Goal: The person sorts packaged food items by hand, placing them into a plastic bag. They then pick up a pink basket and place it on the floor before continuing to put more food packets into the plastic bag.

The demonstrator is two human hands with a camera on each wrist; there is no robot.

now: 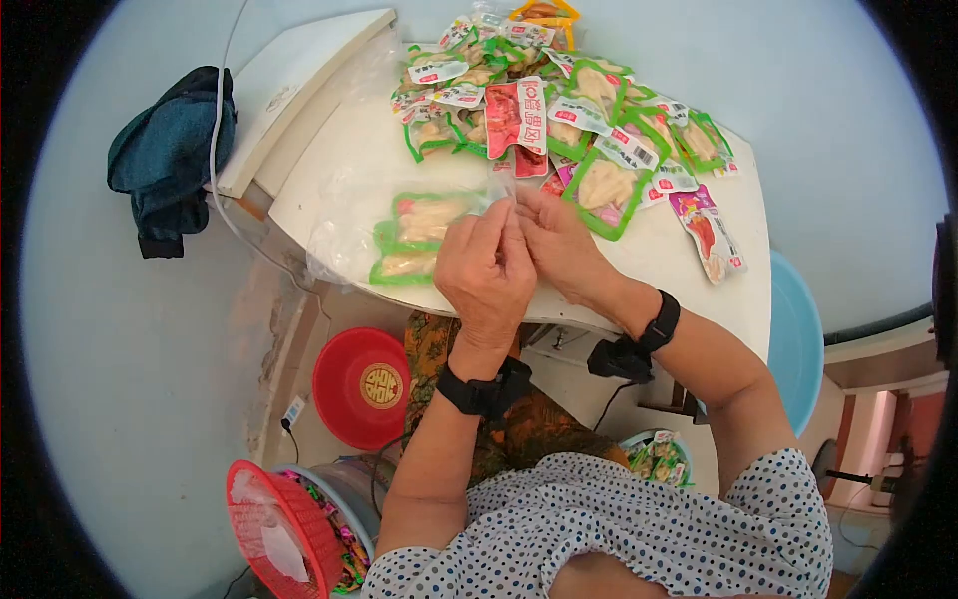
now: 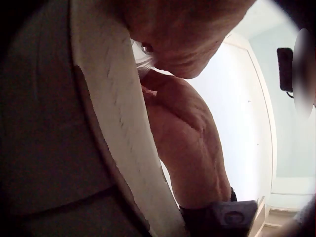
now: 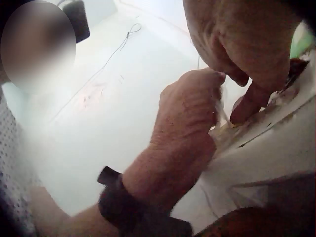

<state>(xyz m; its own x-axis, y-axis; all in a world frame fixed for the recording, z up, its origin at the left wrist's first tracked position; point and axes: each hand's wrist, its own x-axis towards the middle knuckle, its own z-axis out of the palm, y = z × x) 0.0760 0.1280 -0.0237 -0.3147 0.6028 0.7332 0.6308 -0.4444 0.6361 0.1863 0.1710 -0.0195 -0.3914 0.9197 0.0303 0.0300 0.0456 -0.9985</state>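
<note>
Close together over the front of the white table, my left hand (image 1: 486, 265) and right hand (image 1: 561, 238) pinch the edge of a clear plastic bag (image 1: 344, 225). Green-edged food packets (image 1: 424, 222) with pale contents lie flat in the bag, left of the hands. The left hand partly covers them. In the right wrist view, the left hand (image 3: 182, 106) has its fingertips beside those of the right hand (image 3: 247, 44), with thin clear plastic (image 3: 224, 106) between them. The left wrist view shows both hands from below, past the table edge (image 2: 118, 108).
Behind the hands spreads a pile of green-edged packets (image 1: 604, 185) with a red packet (image 1: 516, 118). A purple-topped packet (image 1: 709, 235) lies at the right. Below stand a red basin (image 1: 344, 399), a red basket (image 1: 264, 519) and a blue basin (image 1: 795, 339). A cable (image 1: 217, 140) hangs at left.
</note>
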